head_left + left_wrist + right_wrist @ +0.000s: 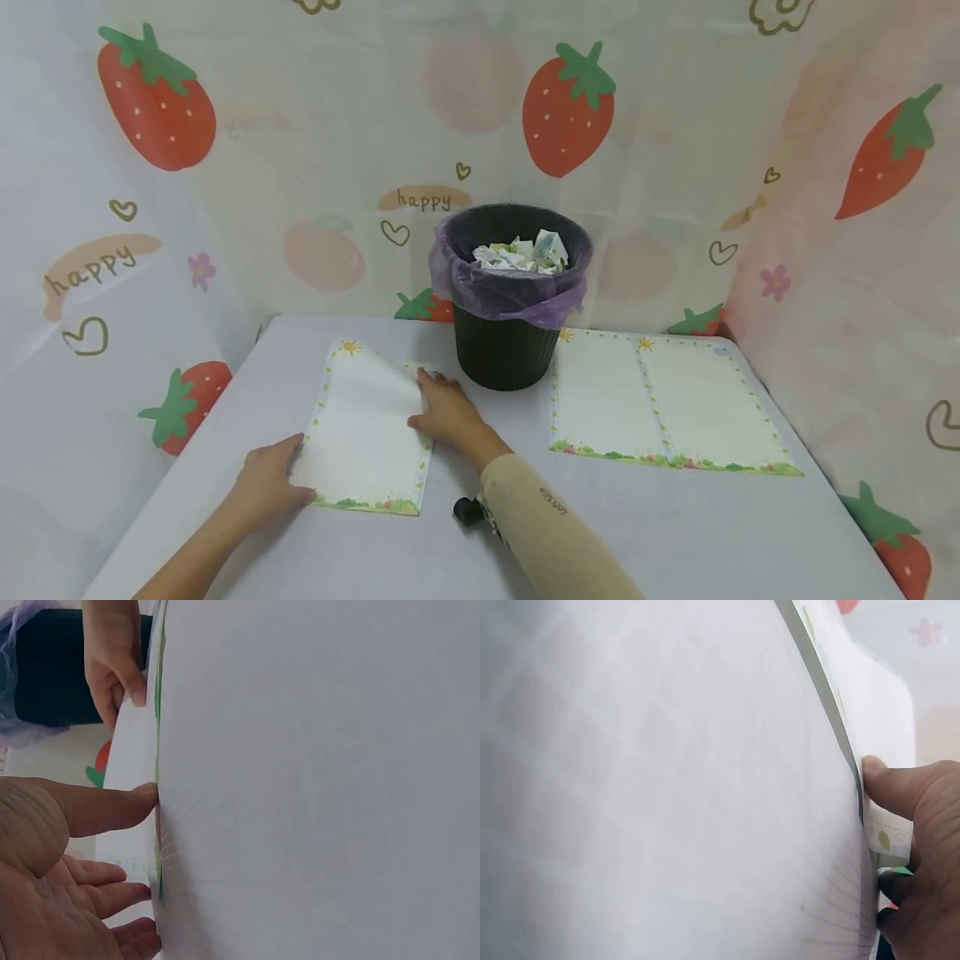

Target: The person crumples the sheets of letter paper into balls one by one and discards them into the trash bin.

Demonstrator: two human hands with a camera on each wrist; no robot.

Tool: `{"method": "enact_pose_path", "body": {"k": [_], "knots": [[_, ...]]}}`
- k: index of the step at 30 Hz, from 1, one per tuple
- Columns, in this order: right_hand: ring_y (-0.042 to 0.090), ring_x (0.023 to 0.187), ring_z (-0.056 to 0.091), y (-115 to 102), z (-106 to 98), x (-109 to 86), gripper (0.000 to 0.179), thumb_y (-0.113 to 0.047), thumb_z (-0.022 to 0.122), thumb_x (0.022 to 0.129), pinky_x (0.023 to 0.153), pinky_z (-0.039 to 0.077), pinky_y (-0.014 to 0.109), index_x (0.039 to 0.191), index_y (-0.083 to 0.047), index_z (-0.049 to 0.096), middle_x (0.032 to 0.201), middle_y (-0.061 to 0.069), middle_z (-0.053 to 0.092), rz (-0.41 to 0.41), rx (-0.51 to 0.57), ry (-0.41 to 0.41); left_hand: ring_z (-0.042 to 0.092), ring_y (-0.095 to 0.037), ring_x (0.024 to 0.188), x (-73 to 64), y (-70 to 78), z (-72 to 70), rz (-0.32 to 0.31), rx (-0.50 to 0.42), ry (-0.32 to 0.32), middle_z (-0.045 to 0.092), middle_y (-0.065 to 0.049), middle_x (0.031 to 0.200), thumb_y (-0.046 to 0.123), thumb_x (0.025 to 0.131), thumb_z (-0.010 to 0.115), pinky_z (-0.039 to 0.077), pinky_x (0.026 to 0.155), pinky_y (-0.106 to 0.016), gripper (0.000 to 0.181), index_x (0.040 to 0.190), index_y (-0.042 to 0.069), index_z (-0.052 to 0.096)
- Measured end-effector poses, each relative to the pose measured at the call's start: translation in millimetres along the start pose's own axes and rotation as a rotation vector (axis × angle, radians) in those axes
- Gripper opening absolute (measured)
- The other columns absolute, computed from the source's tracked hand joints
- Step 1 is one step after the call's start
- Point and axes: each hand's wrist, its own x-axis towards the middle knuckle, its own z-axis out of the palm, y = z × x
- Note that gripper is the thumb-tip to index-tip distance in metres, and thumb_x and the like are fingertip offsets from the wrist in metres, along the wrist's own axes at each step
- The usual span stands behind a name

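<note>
A white sheet of paper [363,433] with a printed border of leaves, flowers and a sun lies on the left part of the table, bent up toward its upper right corner. My left hand [268,483] touches its lower left edge, thumb at the bottom border and fingers extended along the side. At the upper right, my right hand [453,417] holds the raised corner; in the right wrist view the thumb [892,787] lies on the paper and the leaf-printed corner passes between it and the fingers. The left wrist view shows the sheet almost edge-on.
A black bin [504,350] lined with a purple bag [517,296] stands at the back middle, with crumpled paper [525,254] inside. To its right lie two similar sheets [600,400] side by side. A strawberry-print cloth [337,133] hangs around the white table [600,525].
</note>
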Motion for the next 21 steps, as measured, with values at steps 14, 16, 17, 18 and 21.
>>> {"method": "enact_pose_path", "body": {"k": [14, 16, 17, 18, 21], "knots": [[0.036, 0.152, 0.032, 1.2, 3.3, -5.4, 0.080, -0.043, 0.077, 0.091, 0.125, 0.027, 0.050, 0.159, -0.027, 0.038, 0.163, 0.010, 0.039, 0.001, -0.009, 0.036, 0.029, -0.053, 0.146, 35.2, -5.8, -16.7, -0.034, -0.312, -0.089, 0.032, -0.037, 0.156, 0.036, 0.093, 0.076, 0.030, 0.117, -0.064, 0.097, 0.156, -0.012, 0.019], [0.034, 0.153, 0.032, 1.7, 3.7, -4.4, 0.080, -0.044, 0.076, 0.091, 0.125, 0.027, 0.050, 0.160, -0.027, 0.037, 0.163, 0.009, 0.039, -0.005, -0.014, 0.037, 0.031, -0.053, 0.146, 43.6, -5.9, -20.4, -0.045, -0.382, -0.096, 0.032, -0.036, 0.156, 0.036, 0.096, 0.073, 0.032, 0.117, -0.063, 0.097, 0.157, -0.011, 0.016], [0.033, 0.153, 0.032, 2.0, 4.0, -3.9, 0.080, -0.044, 0.076, 0.092, 0.125, 0.027, 0.049, 0.160, -0.027, 0.037, 0.163, 0.009, 0.039, -0.010, -0.017, 0.038, 0.032, -0.052, 0.145, 47.4, -6.0, -21.8, -0.047, -0.407, -0.097, 0.033, -0.036, 0.156, 0.036, 0.096, 0.072, 0.033, 0.116, -0.062, 0.096, 0.157, -0.011, 0.014], [0.032, 0.153, 0.032, 2.4, 4.2, -3.4, 0.080, -0.044, 0.076, 0.092, 0.125, 0.026, 0.049, 0.160, -0.026, 0.037, 0.163, 0.009, 0.040, -0.016, -0.020, 0.039, 0.035, -0.052, 0.144, 50.6, -6.1, -23.0, -0.045, -0.420, -0.092, 0.035, -0.036, 0.155, 0.035, 0.097, 0.072, 0.035, 0.115, -0.062, 0.095, 0.157, -0.012, 0.014], [0.032, 0.153, 0.033, 3.7, 4.5, -2.2, 0.081, -0.045, 0.076, 0.092, 0.125, 0.027, 0.049, 0.160, -0.026, 0.037, 0.163, 0.008, 0.039, -0.022, -0.030, 0.044, 0.043, -0.051, 0.138, 57.4, -6.5, -25.4, -0.036, -0.437, -0.060, 0.042, -0.036, 0.150, 0.030, 0.098, 0.070, 0.041, 0.112, -0.060, 0.090, 0.156, -0.013, 0.016]]}}
